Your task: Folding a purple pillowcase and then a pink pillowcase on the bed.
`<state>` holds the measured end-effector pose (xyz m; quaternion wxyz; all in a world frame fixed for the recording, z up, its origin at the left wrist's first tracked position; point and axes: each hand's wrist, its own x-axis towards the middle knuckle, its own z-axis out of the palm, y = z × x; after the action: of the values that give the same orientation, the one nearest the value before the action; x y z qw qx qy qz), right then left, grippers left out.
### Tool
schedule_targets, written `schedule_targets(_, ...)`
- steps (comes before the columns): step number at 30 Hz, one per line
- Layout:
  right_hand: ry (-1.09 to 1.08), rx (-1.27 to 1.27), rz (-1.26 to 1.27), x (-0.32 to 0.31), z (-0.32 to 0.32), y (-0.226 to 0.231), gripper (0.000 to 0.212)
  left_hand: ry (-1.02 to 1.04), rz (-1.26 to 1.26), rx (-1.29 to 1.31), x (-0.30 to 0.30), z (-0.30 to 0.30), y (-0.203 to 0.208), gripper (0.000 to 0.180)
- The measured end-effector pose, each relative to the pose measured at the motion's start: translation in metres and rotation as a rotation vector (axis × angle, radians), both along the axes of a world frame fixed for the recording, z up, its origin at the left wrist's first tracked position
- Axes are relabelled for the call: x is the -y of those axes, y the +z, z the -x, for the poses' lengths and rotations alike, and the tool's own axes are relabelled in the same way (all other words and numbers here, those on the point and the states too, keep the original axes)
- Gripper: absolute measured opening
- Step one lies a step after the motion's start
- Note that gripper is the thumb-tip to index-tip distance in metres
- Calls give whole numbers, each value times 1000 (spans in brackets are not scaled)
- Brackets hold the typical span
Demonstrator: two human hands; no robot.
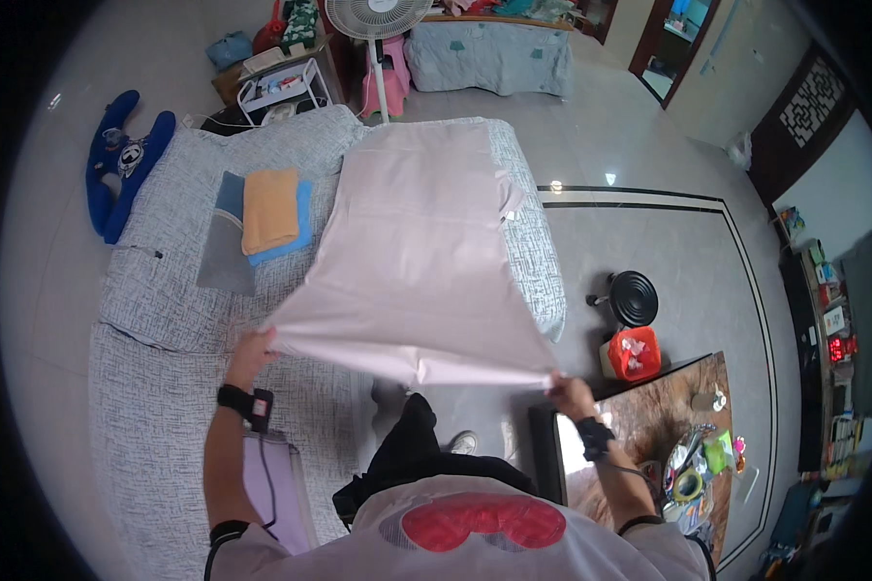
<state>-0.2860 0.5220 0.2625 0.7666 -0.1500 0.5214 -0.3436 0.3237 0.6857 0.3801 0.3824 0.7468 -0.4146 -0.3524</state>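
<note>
A large pale pink cloth [412, 232] lies over the far part of the grey patterned sofa, its near end lifted and pulled taut between my hands. At its near left corner, my left hand [252, 356] is closed on the fabric. My right hand [574, 395] grips the near right corner, close to the coffee table. The near edge sags in folds between the two corners. On the cloth's right side a small strap or loop [509, 197] sticks out. To its left, a folded orange towel [269, 210] rests on a blue one [303, 218].
A wooden coffee table [639, 416] with assorted items stands at the right. Beyond it are a red-lined bin [635, 353] and a black round stool [634, 298]. A white fan [378, 58] stands behind the sofa [136, 378]. A lilac folded item [279, 489] lies by my left forearm.
</note>
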Motion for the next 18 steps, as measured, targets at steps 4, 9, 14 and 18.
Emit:
schedule_targets(4, -7, -122, -168, -23, -47, -23, 10, 366, -250, -446, -17, -1, -71, 35)
schedule_targets(9, 158, -210, -126, -8, -96, 34, 18, -60, -65, 132, -21, -80, -117, 29)
schedule_targets(14, 864, 85, 48, -3, -210, 110, 32, 273, -217, 343, -22, -241, -97, 21)
schedule_targets(18, 1054, 244, -131, -5, -327, 141, 37, -471, 232, 1405, -3, -237, -58, 34)
